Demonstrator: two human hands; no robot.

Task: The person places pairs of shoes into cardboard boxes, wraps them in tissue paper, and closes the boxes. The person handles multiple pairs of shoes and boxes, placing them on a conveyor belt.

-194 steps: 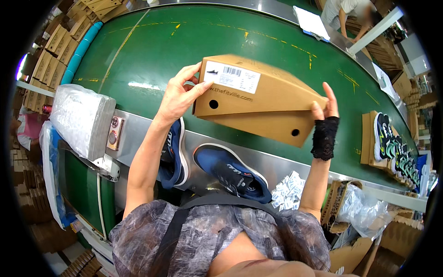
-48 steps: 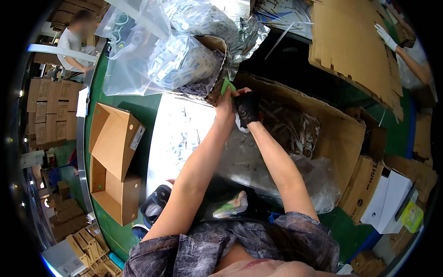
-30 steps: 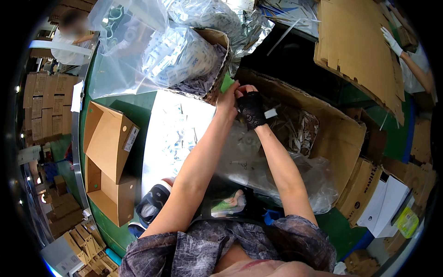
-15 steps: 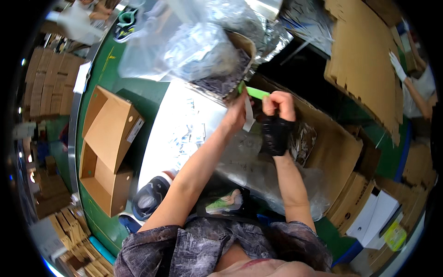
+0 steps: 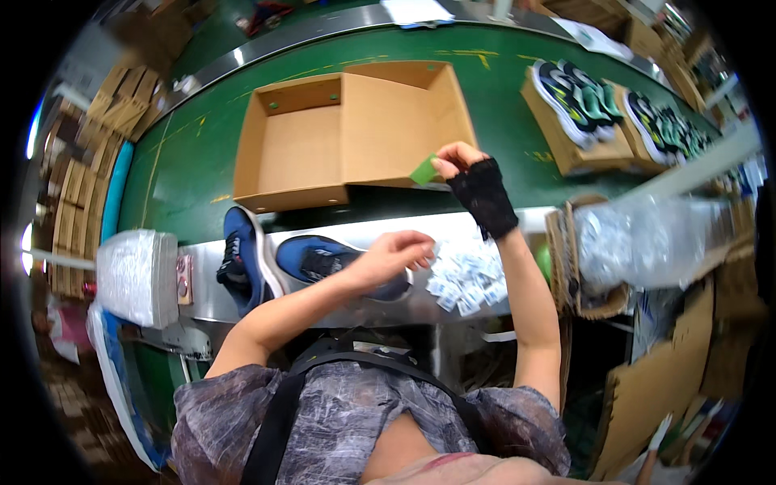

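So the small flat green tab (image 5: 423,170) is up in the air at the near edge of the box lid, pinched in the bare right hand (image 5: 457,159) with the black lace wrist cover (image 5: 483,198). Thumb and index finger are closed together on its corner, other fingers curled in behind. Can't tell whether the tab actually touches the cardboard.

Left hand (image 5: 402,254) is loosely half open with the fingers bent, nothing visible in it, hanging between the shoes and the packets. Right behind the tab is that brown cardboard lid (image 5: 396,121), sitting tilted against the right side of the open brown cardboard shoe box (image 5: 299,149), both on the long green tabletop (image 5: 186,190).

Closer to the body, on the shiny metal strip (image 5: 361,225), there's a blue shoe with a white sole (image 5: 240,257), and beside it a second blue shoe with black laces (image 5: 311,257), partly hidden by the left forearm. Loose pile of little white-and-blue packets (image 5: 466,279) just right of the left hand.

Further out: pinkish phone (image 5: 185,279) and a plastic-wrapped white bundle (image 5: 137,279) on the left, black-white-and-mint shoes (image 5: 575,101) on cardboard boxes (image 5: 586,160) to the far right
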